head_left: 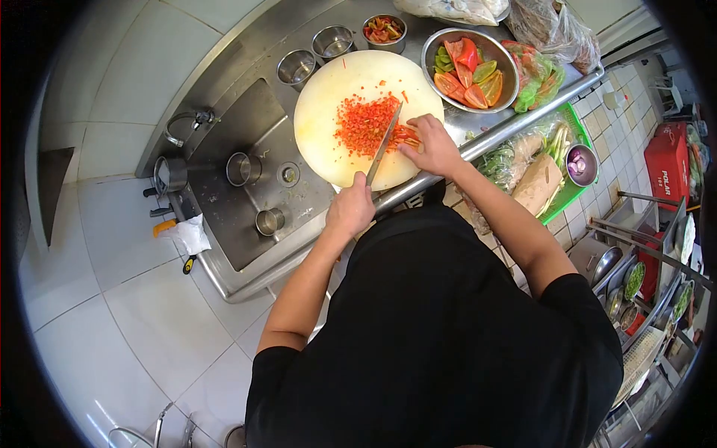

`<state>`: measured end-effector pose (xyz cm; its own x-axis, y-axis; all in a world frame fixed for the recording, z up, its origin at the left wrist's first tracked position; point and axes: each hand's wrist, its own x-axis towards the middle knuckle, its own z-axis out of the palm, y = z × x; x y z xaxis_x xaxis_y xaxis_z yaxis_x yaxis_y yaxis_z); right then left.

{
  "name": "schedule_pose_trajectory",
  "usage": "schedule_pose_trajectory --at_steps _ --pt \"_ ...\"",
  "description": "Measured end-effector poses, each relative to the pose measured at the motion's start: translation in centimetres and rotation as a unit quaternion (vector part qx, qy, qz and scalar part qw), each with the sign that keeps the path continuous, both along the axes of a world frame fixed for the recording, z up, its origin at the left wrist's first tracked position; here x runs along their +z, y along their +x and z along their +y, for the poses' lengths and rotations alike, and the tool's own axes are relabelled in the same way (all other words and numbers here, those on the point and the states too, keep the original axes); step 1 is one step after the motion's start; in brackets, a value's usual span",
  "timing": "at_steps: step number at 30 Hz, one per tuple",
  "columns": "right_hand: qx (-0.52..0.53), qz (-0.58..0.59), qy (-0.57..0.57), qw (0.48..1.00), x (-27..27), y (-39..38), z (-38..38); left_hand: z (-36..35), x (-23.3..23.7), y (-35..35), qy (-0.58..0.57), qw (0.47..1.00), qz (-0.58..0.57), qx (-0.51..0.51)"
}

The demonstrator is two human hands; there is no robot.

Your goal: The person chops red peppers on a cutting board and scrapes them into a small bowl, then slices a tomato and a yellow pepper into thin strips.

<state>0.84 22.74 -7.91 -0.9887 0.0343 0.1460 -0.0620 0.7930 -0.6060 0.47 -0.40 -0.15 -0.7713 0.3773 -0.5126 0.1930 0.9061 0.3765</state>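
Note:
My left hand (352,206) is closed round the handle of a knife (385,145), whose blade slants across a round white cutting board (317,127). Finely chopped red pepper (362,123) lies mostly left of the blade. Just right of the blade, my right hand (433,147) rests with bent fingertips on red pepper strips (405,136), holding them against the board. Beyond the board to the right is a metal bowl (427,63) with large pieces of red and green pepper (467,71).
A steel sink (216,196) with small metal cups lies left of the board. Cups (296,67) stand behind it, one with chopped pepper (383,30). At right are plastic bags (549,33) and a green crate (575,123) with vegetables. The counter has a raised metal edge.

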Motion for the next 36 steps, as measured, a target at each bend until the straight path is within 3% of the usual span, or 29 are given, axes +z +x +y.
schedule_pose_trajectory --at_steps 2,9,11,14,20,24,30,36 --pt "0.017 0.079 -0.085 0.993 0.6 -0.1 0.2 0.4 0.1 0.7 -0.008 1.000 -0.004 0.002" --pt "0.025 0.096 -0.058 0.993 -1.6 -1.1 -0.6 -0.5 0.9 2.3 -0.043 0.999 -0.013 -0.029" --pt "0.020 0.157 -0.046 0.986 -1.7 -1.0 -0.7 -0.5 1.4 2.5 -0.083 0.995 -0.039 -0.028" --pt "0.001 0.173 -0.048 0.984 -2.1 -1.0 -1.1 -0.1 -1.8 2.4 -0.070 0.997 -0.032 -0.019" --pt "0.001 0.149 -0.055 0.987 -2.0 -0.8 -0.8 2.7 -0.3 -0.6 -0.044 0.998 -0.018 -0.034" --pt "0.013 0.162 -0.062 0.985 -2.4 -0.7 -0.5 1.2 2.1 1.3 -0.046 0.998 -0.022 -0.034" --pt "0.027 0.156 -0.063 0.985 -2.6 -0.8 -0.4 1.9 -2.5 1.6 -0.048 0.999 -0.014 -0.015" --pt "0.013 0.184 -0.064 0.981 -2.5 -0.7 -0.6 2.2 1.5 0.6 -0.043 0.998 -0.012 -0.034"
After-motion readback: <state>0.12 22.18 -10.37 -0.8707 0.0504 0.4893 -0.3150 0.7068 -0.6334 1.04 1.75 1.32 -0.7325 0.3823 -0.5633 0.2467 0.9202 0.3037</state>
